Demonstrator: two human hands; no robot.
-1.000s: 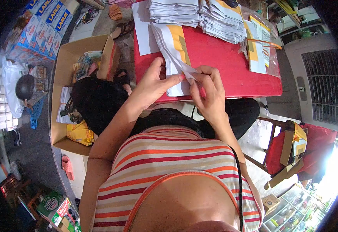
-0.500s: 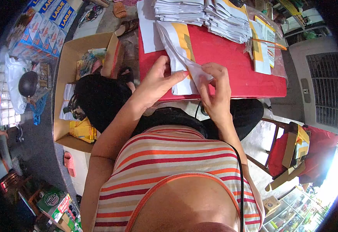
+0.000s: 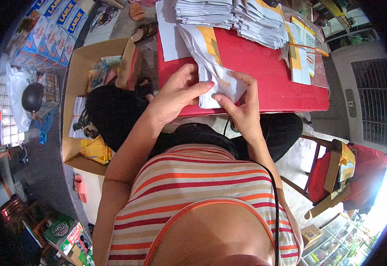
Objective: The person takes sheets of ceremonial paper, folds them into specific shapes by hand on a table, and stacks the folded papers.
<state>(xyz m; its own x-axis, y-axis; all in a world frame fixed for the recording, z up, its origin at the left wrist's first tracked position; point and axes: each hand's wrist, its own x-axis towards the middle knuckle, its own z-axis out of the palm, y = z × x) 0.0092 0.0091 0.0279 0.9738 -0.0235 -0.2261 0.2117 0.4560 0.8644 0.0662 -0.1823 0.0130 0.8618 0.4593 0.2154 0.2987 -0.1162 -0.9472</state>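
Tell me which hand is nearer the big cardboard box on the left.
Left. The left hand is at the white papers, to the right of the cardboard box; the right hand is farther right, beyond the left one.

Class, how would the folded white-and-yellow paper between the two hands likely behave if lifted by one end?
The folded paper would probably sag, since a flap bends by the right hand. Its layers may slip apart, as several separate edges show. It looks thin, so probably light.
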